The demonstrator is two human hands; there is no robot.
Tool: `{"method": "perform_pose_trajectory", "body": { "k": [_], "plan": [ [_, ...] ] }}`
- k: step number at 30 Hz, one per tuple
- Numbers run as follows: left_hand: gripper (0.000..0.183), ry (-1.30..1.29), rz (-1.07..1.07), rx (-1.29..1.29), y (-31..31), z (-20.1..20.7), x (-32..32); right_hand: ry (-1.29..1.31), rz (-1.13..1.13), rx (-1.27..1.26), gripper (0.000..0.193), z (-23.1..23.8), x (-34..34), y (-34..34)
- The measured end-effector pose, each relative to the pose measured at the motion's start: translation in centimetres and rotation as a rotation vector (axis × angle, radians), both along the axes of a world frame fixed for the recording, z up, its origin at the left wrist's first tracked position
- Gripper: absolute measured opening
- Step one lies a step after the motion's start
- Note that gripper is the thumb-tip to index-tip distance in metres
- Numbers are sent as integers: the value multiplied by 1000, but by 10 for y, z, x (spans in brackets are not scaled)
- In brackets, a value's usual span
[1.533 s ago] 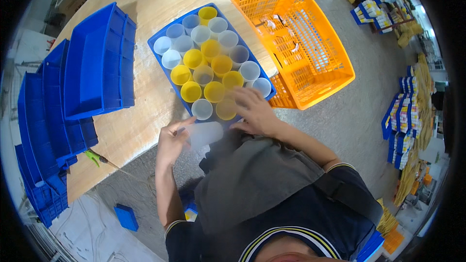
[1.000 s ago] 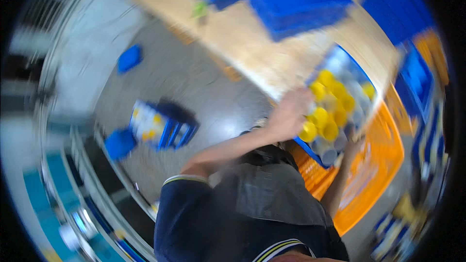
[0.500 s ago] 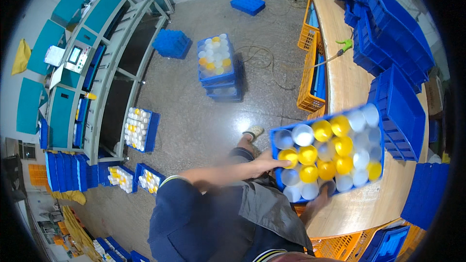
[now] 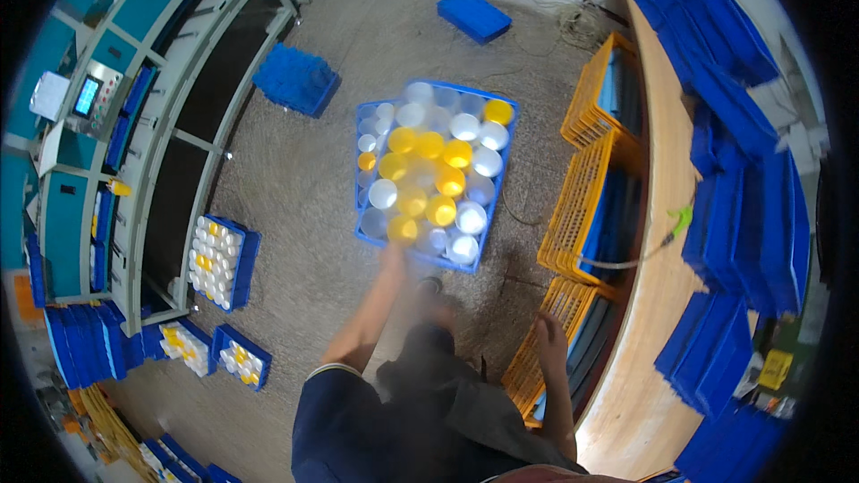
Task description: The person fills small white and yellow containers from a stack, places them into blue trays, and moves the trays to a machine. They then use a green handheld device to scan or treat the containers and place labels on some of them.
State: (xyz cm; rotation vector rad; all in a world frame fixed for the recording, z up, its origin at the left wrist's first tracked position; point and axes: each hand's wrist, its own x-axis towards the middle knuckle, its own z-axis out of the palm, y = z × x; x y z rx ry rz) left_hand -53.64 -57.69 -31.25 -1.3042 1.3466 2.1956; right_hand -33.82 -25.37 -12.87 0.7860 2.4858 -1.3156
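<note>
A shallow blue crate (image 4: 494, 206) full of white and yellow plastic cups (image 4: 450, 181) is over the floor in front of me, overlapping another cup-filled crate (image 4: 365, 201) below it. Whether it rests on that one or is held just above, I cannot tell. My left hand (image 4: 395, 259) grips its near edge, blurred, with the fingertips hidden. Off the crate, my right hand (image 4: 552, 338) hangs open and holds nothing, beside the orange basket (image 4: 528, 353) at the workbench.
Along the right runs a wooden workbench (image 4: 649, 304) with stacked blue crates (image 4: 747, 215) and a green-handled air gun (image 4: 682, 219). Orange baskets (image 4: 573, 215) stand under it. Machines (image 4: 134, 125) line the left, with cup crates (image 4: 224, 259) before them. Blue crates (image 4: 295, 80) lie farther off.
The cup crate has moved from the workbench side to above the floor stack ahead. My right hand has come off it; my left hand has stayed at its edge. The view has turned.
</note>
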Motion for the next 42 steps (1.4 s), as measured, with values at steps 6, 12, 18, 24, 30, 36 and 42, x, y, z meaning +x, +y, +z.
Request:
{"method": "perform_pose_trajectory", "body": {
  "k": [6,12,18,24,30,36,42],
  "plan": [
    [46,-49,200,32,-33,-82,-100,-168,-169,-196,43,-46,19,18],
    [43,1,-106,-136,-29,-37,-85,-300,86,-195,42,-79,-5,37],
    [42,123,-815,-422,-13,37,-43,-125,481,-174,37,-143,-92,40],
    [44,1006,-1184,308,45,247,-25,-180,891,-90,30,-186,-236,-57],
    [48,1463,-982,426,-65,379,-47,55,980,-27,42,-136,-380,-248],
    [43,1389,-1072,433,-257,417,-71,-37,1275,89,45,-151,-403,-462],
    [39,1395,-1108,717,-382,469,-108,-77,1947,125,47,-118,-404,-633]
  ]
}}
